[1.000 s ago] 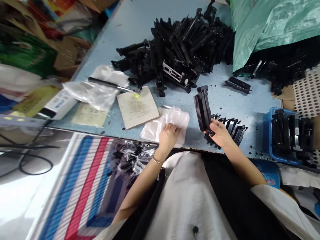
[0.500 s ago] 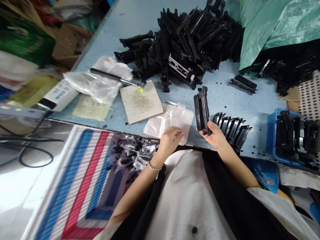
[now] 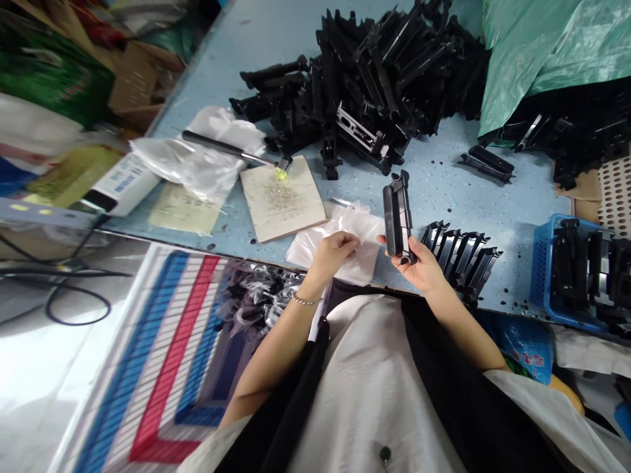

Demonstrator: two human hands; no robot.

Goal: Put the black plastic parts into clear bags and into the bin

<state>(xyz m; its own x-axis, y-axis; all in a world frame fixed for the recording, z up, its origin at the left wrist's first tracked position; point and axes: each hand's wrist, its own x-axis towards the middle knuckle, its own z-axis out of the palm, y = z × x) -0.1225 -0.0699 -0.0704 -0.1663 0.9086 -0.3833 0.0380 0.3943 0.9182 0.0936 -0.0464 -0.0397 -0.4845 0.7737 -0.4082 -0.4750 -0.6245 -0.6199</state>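
Observation:
My right hand (image 3: 419,261) grips a long black plastic part (image 3: 397,211) and holds it upright above the front edge of the blue table (image 3: 444,177). My left hand (image 3: 335,253) pinches the top of a stack of clear plastic bags (image 3: 340,240) lying near that edge. A row of the same black parts (image 3: 461,253) leans together just right of my right hand. A large heap of black parts (image 3: 369,85) fills the back of the table.
A tan board (image 3: 282,207) with a brush (image 3: 231,151) on it lies left of the bags. A blue basket (image 3: 582,272) of black parts stands at the right. Green plastic sheeting (image 3: 542,46) covers the back right. A striped woven bag (image 3: 162,355) holding bagged parts sits below left.
My right hand has brought the black part slightly left, closer to my left hand. My left hand has gone from lying on the bags to pinching one up.

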